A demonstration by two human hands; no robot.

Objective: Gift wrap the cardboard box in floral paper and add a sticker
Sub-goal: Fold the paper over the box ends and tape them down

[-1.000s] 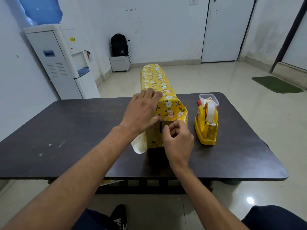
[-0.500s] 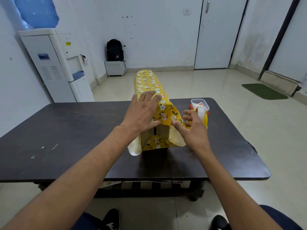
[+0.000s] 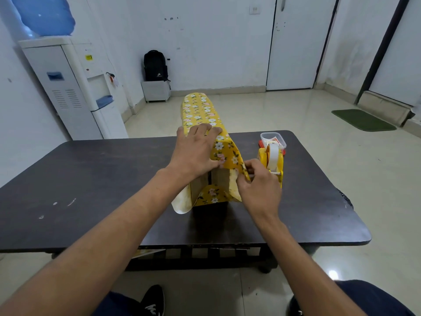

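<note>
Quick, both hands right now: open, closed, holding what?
Left hand: open, pressing flat on the floral paper atop the box.
Right hand: fingers curled, pinching the paper's right flap.

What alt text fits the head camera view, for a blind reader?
A person's left hand presses yellow floral paper onto a cardboard box on a dark table, while the right hand pinches a side flap at the near end. A yellow tape dispenser stands beside it.

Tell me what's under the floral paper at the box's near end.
Bare brown cardboard box shows at the open near end, between the loose side flaps. Farther back the floral paper and the left hand pressing on top cover it.
</note>
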